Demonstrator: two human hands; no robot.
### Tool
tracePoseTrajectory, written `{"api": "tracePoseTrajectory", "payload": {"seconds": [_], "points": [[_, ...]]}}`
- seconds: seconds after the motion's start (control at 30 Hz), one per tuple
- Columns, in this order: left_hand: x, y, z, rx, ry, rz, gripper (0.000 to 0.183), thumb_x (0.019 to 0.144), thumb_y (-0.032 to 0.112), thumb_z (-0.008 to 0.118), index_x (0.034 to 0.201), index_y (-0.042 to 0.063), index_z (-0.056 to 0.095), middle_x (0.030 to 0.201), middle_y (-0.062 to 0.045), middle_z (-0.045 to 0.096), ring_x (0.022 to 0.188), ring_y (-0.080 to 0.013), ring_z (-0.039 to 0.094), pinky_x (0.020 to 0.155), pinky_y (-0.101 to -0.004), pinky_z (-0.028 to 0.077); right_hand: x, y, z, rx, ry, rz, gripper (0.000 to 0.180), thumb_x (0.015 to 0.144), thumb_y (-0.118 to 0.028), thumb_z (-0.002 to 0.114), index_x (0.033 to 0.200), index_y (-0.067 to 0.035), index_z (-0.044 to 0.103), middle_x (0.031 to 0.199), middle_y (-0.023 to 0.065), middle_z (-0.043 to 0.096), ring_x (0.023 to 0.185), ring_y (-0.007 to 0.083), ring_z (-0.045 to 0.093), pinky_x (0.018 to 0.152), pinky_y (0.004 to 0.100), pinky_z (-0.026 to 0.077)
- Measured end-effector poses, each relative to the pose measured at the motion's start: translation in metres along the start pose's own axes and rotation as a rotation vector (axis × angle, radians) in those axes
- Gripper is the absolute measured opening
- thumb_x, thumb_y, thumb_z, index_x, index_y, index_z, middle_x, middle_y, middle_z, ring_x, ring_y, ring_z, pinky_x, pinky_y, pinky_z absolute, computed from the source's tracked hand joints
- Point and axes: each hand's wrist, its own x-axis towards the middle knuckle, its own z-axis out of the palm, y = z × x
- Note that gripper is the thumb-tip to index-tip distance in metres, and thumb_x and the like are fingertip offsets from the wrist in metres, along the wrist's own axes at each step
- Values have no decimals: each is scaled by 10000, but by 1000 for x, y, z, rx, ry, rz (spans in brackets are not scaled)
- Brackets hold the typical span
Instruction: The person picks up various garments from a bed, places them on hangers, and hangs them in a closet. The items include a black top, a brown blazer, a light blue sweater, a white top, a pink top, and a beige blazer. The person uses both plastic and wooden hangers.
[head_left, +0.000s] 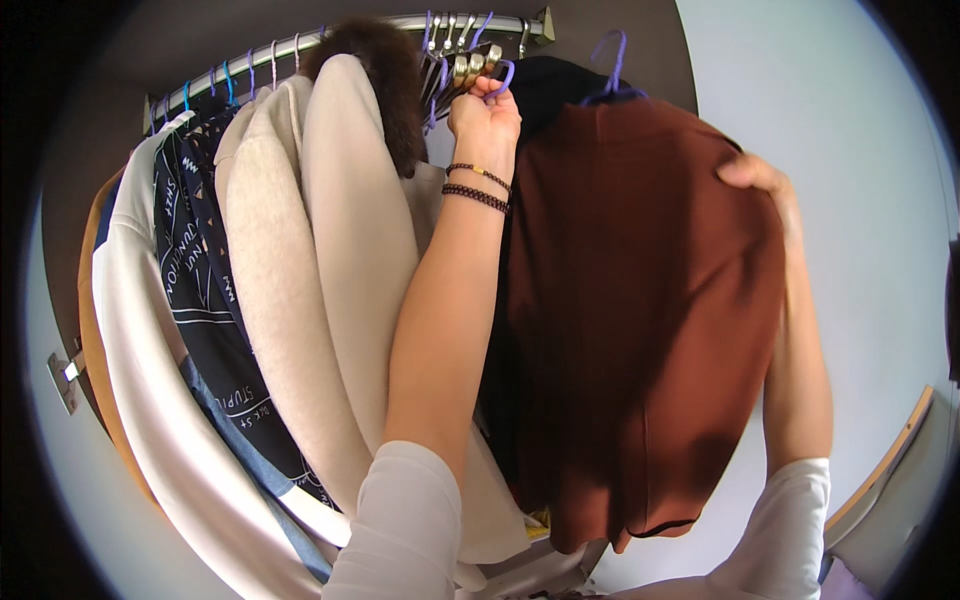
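Observation:
My left hand (486, 116), with beaded bracelets at the wrist, is raised near the metal rail and has its fingers closed around a purple hanger hook (504, 79). Right beside it hang several hangers with metal clips (472, 66). A rust-brown garment (637, 300) hangs from a purple hanger (616, 75) whose hook stands free of the rail. My right hand (757, 180) holds that garment at its right shoulder, thumb in front and the other fingers hidden behind. A black garment (555, 90) shows behind the brown one.
The metal clothes rail (262, 56) runs across the closet. Cream and beige coats (360, 187), one with dark brown fur (375, 82), a black printed garment (195, 277) and a white garment (135, 300) hang at left. A pale wall (825, 187) stands at right.

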Motion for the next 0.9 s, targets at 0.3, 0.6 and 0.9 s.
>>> {"api": "tracePoseTrajectory", "payload": {"seconds": [0.3, 0.6, 0.9], "points": [[2, 7, -14, 311, 94, -198, 105, 908, 39, 390, 850, -9, 463, 641, -53, 495, 507, -127, 512, 444, -218, 496, 151, -7, 42, -146, -266, -138, 102, 713, -96, 546, 776, -23, 580, 759, 82, 593, 635, 198, 541, 626, 328, 489], [-2, 12, -27, 689, -35, -203, 174, 935, 111, 407, 803, 13, 466, 619, -16, 469, 488, -93, 425, 429, -199, 410, 269, 36, 64, -247, -315, -172, 7, 671, -12, 539, 668, -19, 539, 694, 91, 537, 562, 197, 497, 525, 357, 472], [-2, -3, -42, 786, -84, -224, 151, 914, 130, 482, 812, 22, 458, 662, -40, 495, 519, -95, 434, 459, -195, 397, 262, 33, 43, -999, -153, -479, 148, 703, -118, 557, 717, 5, 638, 681, 77, 602, 597, 206, 538, 578, 330, 454]]}}
